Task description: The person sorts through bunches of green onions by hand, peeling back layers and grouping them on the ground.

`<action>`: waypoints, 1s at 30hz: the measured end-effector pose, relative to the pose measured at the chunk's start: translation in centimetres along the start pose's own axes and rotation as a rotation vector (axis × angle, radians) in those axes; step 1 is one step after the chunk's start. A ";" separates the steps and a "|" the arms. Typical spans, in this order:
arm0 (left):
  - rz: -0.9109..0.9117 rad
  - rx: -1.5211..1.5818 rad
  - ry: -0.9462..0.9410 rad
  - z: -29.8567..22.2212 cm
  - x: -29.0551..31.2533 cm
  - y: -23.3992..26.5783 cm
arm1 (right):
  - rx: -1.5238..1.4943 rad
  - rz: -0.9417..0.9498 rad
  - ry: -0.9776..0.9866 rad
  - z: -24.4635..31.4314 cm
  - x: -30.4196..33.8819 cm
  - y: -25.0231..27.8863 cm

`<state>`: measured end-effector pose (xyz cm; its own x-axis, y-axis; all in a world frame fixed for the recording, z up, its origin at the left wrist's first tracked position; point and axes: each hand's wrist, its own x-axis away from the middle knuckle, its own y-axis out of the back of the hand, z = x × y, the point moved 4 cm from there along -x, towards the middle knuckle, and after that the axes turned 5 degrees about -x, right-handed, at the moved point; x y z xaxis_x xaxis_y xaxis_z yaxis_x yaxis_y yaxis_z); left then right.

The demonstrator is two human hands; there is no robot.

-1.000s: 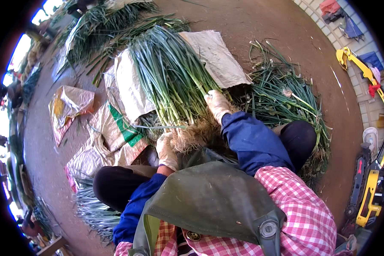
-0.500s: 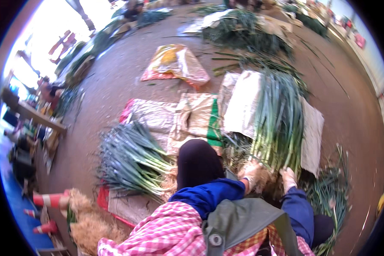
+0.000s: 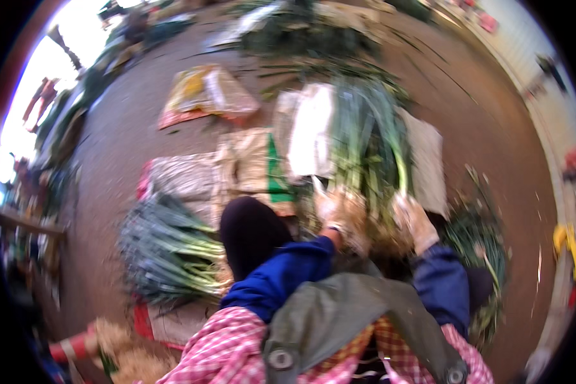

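Note:
Long green onions (image 3: 358, 137) lie side by side in front of me, leaves pointing away and pale roots toward me. My left hand (image 3: 329, 208), in a pale glove, is closed at the root end on their left side, one finger pointing up; motion blurs the rest. On the right, my gloved right hand (image 3: 416, 221) pinches the pale base of one green onion (image 3: 401, 160), slightly apart from the others. White sacking, a left piece (image 3: 312, 131) and a right piece (image 3: 425, 160), flanks the onions.
Another bundle of green onions (image 3: 173, 249) lies left of my knee (image 3: 253, 233). Flattened sacks (image 3: 246, 163) and a plastic bag (image 3: 208, 96) cover the floor beyond. Loose greens (image 3: 473, 237) are at my right. Farther off is a dark green heap (image 3: 307, 38).
The view has shifted, moving the scene leftward. My right hand has come higher at the bundle's right side, with one stalk standing apart there. My left hand stays near the roots.

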<state>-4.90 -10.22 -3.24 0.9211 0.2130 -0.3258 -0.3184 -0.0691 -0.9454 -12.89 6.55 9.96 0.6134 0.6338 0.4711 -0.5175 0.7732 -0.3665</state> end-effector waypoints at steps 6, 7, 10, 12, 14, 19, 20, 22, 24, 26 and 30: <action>-0.525 -1.004 0.152 5.6 -2.3 -8.5 | 0.467 0.108 0.248 -0.2 -0.2 -1.0; -0.601 -1.010 0.193 5.8 -1.6 -7.1 | 0.634 0.178 0.271 -1.1 0.0 -1.7; -0.720 -0.881 0.331 6.3 0.5 -6.3 | 0.712 0.272 0.169 -3.9 1.0 -1.8; -0.703 -0.885 0.292 6.3 1.1 -6.7 | 0.590 0.298 -0.073 -3.1 2.0 -0.8; -0.630 -0.740 0.269 7.9 0.3 -7.6 | 0.566 0.149 0.215 -2.9 -1.0 5.9; -0.673 -0.885 0.446 5.9 3.1 -12.3 | 0.067 -0.136 0.023 -2.7 -1.4 2.4; -0.663 -0.846 0.401 6.2 3.7 -11.5 | 0.022 -0.089 -0.005 -3.1 -2.3 0.8; -0.660 -0.799 0.262 5.3 4.9 -8.5 | -0.246 0.066 -0.094 -5.0 -3.6 -2.8; -0.458 -0.876 0.352 12.2 1.0 -12.5 | -0.376 0.169 0.193 -2.9 -6.0 7.1; -0.504 -1.030 0.397 7.7 4.2 -11.7 | -0.402 -0.042 0.118 -4.2 -5.4 0.3; -0.452 -1.237 0.361 7.3 3.9 -13.9 | -0.076 -0.104 0.157 -1.5 -5.5 0.1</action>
<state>1.51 -1.29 8.66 0.9578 0.1986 0.2076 0.2545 -0.9217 -0.2927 -15.43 3.20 6.13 0.7499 0.5411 0.3806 -0.4035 0.8300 -0.3851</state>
